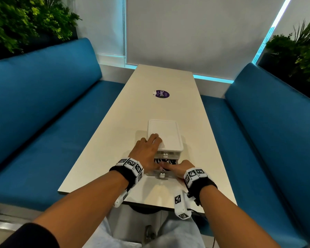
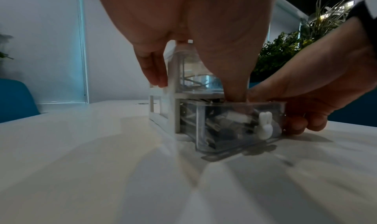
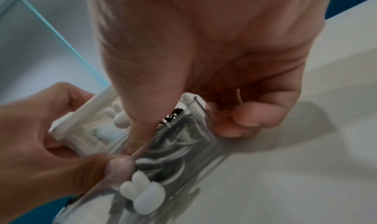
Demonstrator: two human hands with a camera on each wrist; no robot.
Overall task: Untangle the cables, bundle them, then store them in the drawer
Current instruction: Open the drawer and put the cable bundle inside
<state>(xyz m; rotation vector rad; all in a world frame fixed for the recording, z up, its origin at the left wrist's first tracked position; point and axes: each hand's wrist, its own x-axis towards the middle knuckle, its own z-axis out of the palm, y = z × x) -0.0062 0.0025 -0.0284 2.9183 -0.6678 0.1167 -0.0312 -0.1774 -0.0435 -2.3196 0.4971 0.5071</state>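
Cables (image 3: 179, 148) bundled, lying inside clear lower drawer (image 2: 234, 122), drawer pulled partway out of small white organiser (image 1: 164, 135) near front edge of table (image 1: 168, 83). Rabbit-shaped knob (image 2: 264, 125) on drawer front, facing wearer.

Step judged: tucking last loops down, then closing. To do well: press stray loops below drawer rim before pushing, so nothing snags under frame; keep organiser braced from above; push drawer front squarely, not from one corner, since light unit likely to skid on smooth top.

Left hand (image 1: 147, 149): fingers spread, laid flat over near-left corner of organiser lid, pressing down; thumb dropped into drawer, tip on cables. Grips nothing.

Right hand (image 1: 179, 168): on right side of drawer, thumb over rim into drawer, remaining fingers curled against outer right wall, low, near tabletop. Clasps drawer wall. Whether thumb also traps a cable loop: cannot tell, blurred.
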